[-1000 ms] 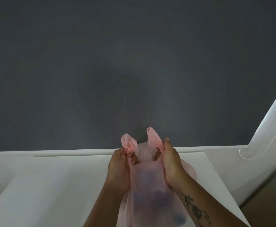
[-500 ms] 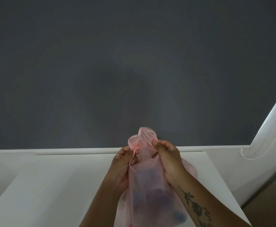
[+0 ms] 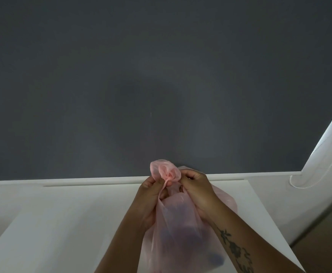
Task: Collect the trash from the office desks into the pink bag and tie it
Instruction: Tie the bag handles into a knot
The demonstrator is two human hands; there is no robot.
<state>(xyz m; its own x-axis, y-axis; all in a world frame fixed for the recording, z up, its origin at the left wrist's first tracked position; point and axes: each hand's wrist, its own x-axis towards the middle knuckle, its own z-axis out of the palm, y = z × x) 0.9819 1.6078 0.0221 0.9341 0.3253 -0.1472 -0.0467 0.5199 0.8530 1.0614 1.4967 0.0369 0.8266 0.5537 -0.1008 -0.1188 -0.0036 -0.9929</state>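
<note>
The pink bag (image 3: pixel 182 223) stands on the white bench (image 3: pixel 62 223), its 2 handles (image 3: pixel 166 173), held apart 1 second ago, now crossed into 1 bunch, so tying looks underway. Fingers of the left hand (image 3: pixel 151 194) and right hand (image 3: pixel 197 191) pinch the handles just below that bunch

Pink bag (image 3: pixel 178 223), centre bottom of frame: translucent pale pink, dark bluish-purple shapes showing through. Desk (image 3: pixel 62 223), lower left: plain white. Wall (image 3: pixel 161 75), upper frame: plain dark grey. Forearm tattoo (image 3: pixel 234 247), lower right: dark floral pattern. Cord (image 3: pixel 299 180), right edge: white.
</note>
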